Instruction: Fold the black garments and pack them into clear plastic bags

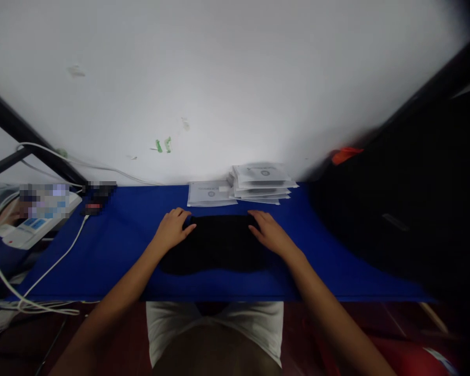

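A flat black piece of cloth [219, 243] lies on the blue table [117, 245] in front of me; its dark surface hides any seams. At its far left corner rests my left hand [173, 228], thumb apart from the fingers, with the thumb tip on the cloth. My right hand [269, 231] lies over the far right corner, its thumb and fingers also spread. Just beyond the cloth is a single frosted zip bag [211, 194] with printing. To its right sits a stack of similar zip bags [263, 180].
A black bulky fabric item [395, 209] fills the right side, with an orange piece [347, 154] near its top. On the left are a white power strip [43, 222], white cables [68, 250] and a blurred dark device [97, 198]. A white wall [235, 94] rises behind the table.
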